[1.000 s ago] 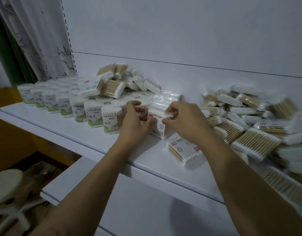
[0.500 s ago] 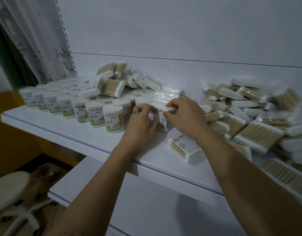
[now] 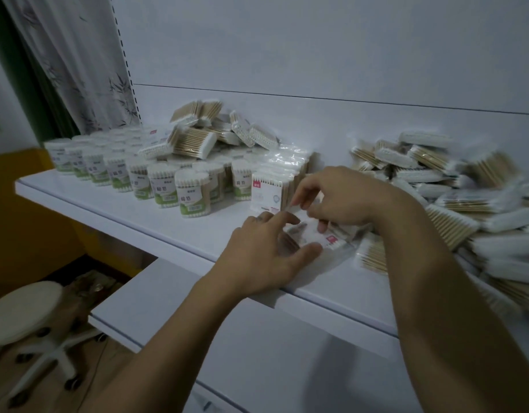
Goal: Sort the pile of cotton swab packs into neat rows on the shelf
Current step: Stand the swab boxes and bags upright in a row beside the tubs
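Observation:
A flat cotton swab pack [image 3: 312, 234] with a red label lies on the white shelf [image 3: 144, 222] near its front edge. My left hand [image 3: 266, 257] grips its near side, thumb against the pack's edge. My right hand [image 3: 337, 198] pinches its far side from above. Just behind stands a row of upright flat packs [image 3: 270, 190], the front one showing a white face with a red mark. Upright round swab tubs [image 3: 191, 189] with green labels stand in rows to the left. A loose pile of swab packs [image 3: 454, 186] fills the shelf's right side.
A smaller heap of packs [image 3: 197, 135] lies on top of the tubs at the back. A lower shelf [image 3: 167, 293] juts out below. A round stool [image 3: 21, 308] on castors stands on the floor at the left. A patterned curtain [image 3: 78, 64] hangs at the left.
Both hands have left the upright pack in the row and dropped toward the shelf's front edge, closing on the flat pack that lay there. The camera has shifted left.

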`<state>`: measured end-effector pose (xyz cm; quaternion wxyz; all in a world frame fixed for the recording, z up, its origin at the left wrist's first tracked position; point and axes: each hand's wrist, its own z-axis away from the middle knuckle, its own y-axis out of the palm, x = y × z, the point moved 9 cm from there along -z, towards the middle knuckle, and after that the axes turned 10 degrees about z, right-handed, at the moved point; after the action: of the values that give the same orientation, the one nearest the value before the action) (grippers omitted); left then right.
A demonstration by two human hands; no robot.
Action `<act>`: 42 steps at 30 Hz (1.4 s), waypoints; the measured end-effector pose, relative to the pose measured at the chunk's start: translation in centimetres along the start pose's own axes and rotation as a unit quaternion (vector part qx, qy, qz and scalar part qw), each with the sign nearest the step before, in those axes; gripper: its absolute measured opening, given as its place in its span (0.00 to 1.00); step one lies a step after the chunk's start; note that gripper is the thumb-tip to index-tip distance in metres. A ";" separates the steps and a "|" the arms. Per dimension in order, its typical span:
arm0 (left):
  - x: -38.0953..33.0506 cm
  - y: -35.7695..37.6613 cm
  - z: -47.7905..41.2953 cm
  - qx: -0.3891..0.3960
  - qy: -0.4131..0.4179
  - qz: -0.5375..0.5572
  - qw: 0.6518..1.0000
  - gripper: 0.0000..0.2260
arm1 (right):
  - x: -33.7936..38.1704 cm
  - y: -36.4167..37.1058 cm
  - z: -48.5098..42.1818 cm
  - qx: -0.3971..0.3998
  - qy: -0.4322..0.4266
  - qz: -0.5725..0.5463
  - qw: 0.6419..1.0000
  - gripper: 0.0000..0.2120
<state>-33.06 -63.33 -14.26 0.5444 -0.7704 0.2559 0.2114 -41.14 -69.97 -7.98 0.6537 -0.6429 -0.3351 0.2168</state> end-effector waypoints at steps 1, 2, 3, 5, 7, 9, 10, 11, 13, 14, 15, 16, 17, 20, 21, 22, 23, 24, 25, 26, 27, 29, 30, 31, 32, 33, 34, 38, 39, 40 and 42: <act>-0.6 0.4 -0.1 0.011 0.000 -0.045 0.999 0.30 | -0.1 -0.3 -0.2 -0.019 0.000 -0.008 1.000 0.10; -1.2 0.7 -0.3 0.014 0.002 -0.082 0.997 0.31 | -0.3 -0.5 -0.4 -0.036 0.002 -0.020 0.999 0.10; -1.5 0.8 -0.3 0.010 0.005 -0.106 0.994 0.30 | -0.4 -0.5 -0.5 -0.048 0.005 -0.036 0.998 0.09; -1.5 0.3 -0.3 -0.013 0.001 -0.117 0.993 0.28 | -0.6 -0.5 -0.9 -0.063 0.008 -0.060 0.996 0.08; -0.2 -1.0 -0.2 -0.045 -0.038 -0.074 0.995 0.26 | -0.5 -0.5 -1.3 -0.085 0.004 -0.079 0.993 0.07; 1.7 -2.9 0.3 -0.106 -0.088 0.017 0.990 0.26 | -0.4 -1.1 -1.5 -0.137 0.006 -0.105 0.985 0.05; 2.5 -3.8 0.6 -0.139 -0.107 0.059 0.983 0.26 | -0.5 -1.6 -1.5 -0.169 0.011 -0.109 0.980 0.04; 3.2 -4.5 0.9 -0.171 -0.119 0.090 0.974 0.27 | -0.5 -2.0 -1.5 -0.202 0.021 -0.109 0.973 0.04; 3.7 -5.6 1.2 -0.227 -0.120 0.124 0.959 0.29 | -0.5 -2.5 -1.4 -0.246 0.044 -0.121 0.961 0.09; 3.6 -6.1 1.3 -0.255 -0.111 0.132 0.951 0.30 | -0.3 -2.1 -1.5 -0.233 0.051 -0.160 0.958 0.13; 3.3 -6.4 1.4 -0.280 -0.096 0.140 0.945 0.31 | 0.1 -1.3 -1.8 -0.197 0.052 -0.221 0.954 0.16; 3.0 -6.4 1.4 -0.292 -0.081 0.150 0.941 0.29 | 0.9 -0.1 -2.0 -0.149 0.046 -0.268 0.951 0.17; 2.7 -6.2 1.3 -0.285 -0.065 0.161 0.943 0.27 | 1.8 0.8 -2.2 -0.116 0.032 -0.287 0.950 0.16; 2.6 -4.8 1.0 -0.219 -0.043 0.175 0.959 0.26 | 2.5 0.3 -2.5 -0.150 0.009 -0.211 0.966 0.10; 3.0 -4.7 1.1 -0.211 -0.047 0.162 0.963 0.27 | 2.3 0.0 -2.5 -0.163 0.012 -0.194 0.967 0.16; 3.6 -4.9 1.1 -0.215 -0.052 0.143 0.965 0.28 | 2.0 -0.3 -2.7 -0.169 0.019 -0.191 0.967 0.23; 4.1 -5.3 1.2 -0.229 -0.053 0.124 0.964 0.30 | 1.7 -0.5 -2.8 -0.175 0.028 -0.193 0.965 0.29; 4.3 -5.8 1.1 -0.245 -0.044 0.105 0.963 0.31 | 1.4 -0.6 -2.9 -0.186 0.039 -0.187 0.964 0.33; 4.3 -6.2 0.9 -0.256 -0.027 0.085 0.963 0.30 | 1.2 -0.7 -3.0 -0.201 0.049 -0.172 0.963 0.32; 4.1 -6.4 0.6 -0.257 -0.009 0.065 0.964 0.29 | 1.1 -0.7 -3.1 -0.219 0.057 -0.158 0.961 0.28; 3.9 -6.5 0.2 -0.247 0.005 0.054 0.967 0.29 | 1.1 -0.7 -3.1 -0.237 0.063 -0.149 0.958 0.23; 3.9 -6.1 -0.6 -0.221 0.014 0.061 0.973 0.31 | 1.5 -0.5 -3.2 -0.261 0.064 -0.123 0.955 0.15; 4.1 -6.0 -0.9 -0.211 0.011 0.070 0.975 0.32 | 1.7 -0.3 -3.3 -0.266 0.061 -0.101 0.957 0.13; 4.3 -5.9 -1.2 -0.205 0.005 0.079 0.976 0.34 | 2.0 -0.1 -3.5 -0.270 0.056 -0.077 0.958 0.11; 4.6 -5.9 -1.5 -0.201 0.001 0.088 0.976 0.34 | 2.2 0.0 -3.7 -0.273 0.050 -0.049 0.959 0.12; 4.7 -5.9 -1.8 -0.200 0.000 0.096 0.975 0.34 | 2.4 0.2 -3.8 -0.273 0.048 -0.016 0.961 0.14; 4.7 -6.1 -2.0 -0.200 0.004 0.104 0.974 0.33 | 2.5 0.3 -3.9 -0.274 0.048 0.019 0.960 0.16; 4.7 -6.2 -3.1 -0.189 0.028 0.125 0.974 0.32 | 2.4 0.6 -3.2 -0.313 0.056 0.069 0.945 0.23; 4.9 -6.0 -3.2 -0.186 0.031 0.125 0.974 0.32 | 2.1 0.7 -2.9 -0.316 0.062 0.063 0.945 0.25; 5.0 -5.9 -3.2 -0.184 0.035 0.123 0.975 0.32 | 1.8 0.9 -2.8 -0.315 0.068 0.051 0.945 0.26; 5.3 -5.6 -3.1 -0.185 0.040 0.113 0.975 0.34 | 1.3 1.0 -2.4 -0.315 0.077 0.013 0.946 0.28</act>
<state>-25.32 -65.59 -12.41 0.3541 -0.8318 0.3193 0.2843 -38.38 -70.66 -8.64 0.4387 -0.8351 -0.3266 0.0591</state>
